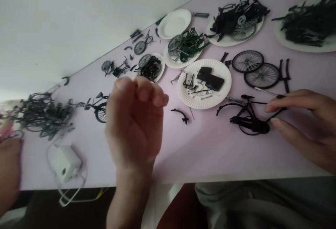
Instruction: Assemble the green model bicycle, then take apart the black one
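Observation:
My left hand (136, 124) is raised over the middle of the table, palm facing me, fingers curled in together and nothing visible in them. At the right, my right hand (307, 120) pinches the front bar of a black miniature bicycle frame (249, 115) between thumb and forefinger. The frame has a rear mudguard, seat and chain case; no wheels show on it. Just above the fingers is a thin metal shaft with a dark end (267, 91). Two spoked wheels (259, 69) and a black fork (285, 73) lie beyond. A curved black mudguard (180, 114) lies between my hands.
Paper plates hold small parts: a near plate (183, 96) with black blocks, others with bicycle frames (187, 45) and wheels. Several miniature bicycles (49, 113) are heaped at left, near a white adapter (65, 162) with a cable. Another person's arm (9, 173) is at the left edge.

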`<state>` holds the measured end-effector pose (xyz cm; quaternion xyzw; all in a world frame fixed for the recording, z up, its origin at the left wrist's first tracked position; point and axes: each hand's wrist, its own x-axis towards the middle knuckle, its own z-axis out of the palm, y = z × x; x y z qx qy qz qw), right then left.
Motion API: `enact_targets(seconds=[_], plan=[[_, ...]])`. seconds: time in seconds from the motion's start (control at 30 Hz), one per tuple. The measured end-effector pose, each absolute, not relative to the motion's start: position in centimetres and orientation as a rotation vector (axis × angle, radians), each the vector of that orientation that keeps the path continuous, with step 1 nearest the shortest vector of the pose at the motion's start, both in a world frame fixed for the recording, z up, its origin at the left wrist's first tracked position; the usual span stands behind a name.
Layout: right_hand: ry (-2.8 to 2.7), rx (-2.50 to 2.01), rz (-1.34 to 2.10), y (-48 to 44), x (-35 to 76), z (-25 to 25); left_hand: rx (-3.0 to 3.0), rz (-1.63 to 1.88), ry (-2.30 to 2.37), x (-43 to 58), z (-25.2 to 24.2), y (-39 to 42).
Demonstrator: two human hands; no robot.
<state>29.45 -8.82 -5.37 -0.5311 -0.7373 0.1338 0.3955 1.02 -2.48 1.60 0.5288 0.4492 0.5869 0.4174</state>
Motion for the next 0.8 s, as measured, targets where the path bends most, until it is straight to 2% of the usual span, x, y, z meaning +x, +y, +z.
enact_targets(seconds=[0.1, 0.23, 0.3, 0.6, 0.8], plan=[[-1.988, -1.235, 0.303, -8.6, 29.5, -4.9, 1.686, 1.368, 1.12, 0.0, -0.3, -1.2], [-1.988, -1.205, 0.369, -8.2, 29.5, -4.7, 2.432, 0.884, 1.497, -0.5, -2.1, -0.2], [-1.994, -1.166, 0.366, -8.2, 29.5, -4.9, 2.614, 0.783, 1.544, -0.4, -2.6, 0.6], [-1.966, -1.16, 0.411, -8.3, 29.7, -5.1, 2.98, 0.562, 1.455, 0.0, -3.3, 5.8], [-1.95, -1.188, 0.413, -8.4, 29.5, -4.9, 3.031, 0.594, 1.438, 0.5, -4.4, 6.3]])
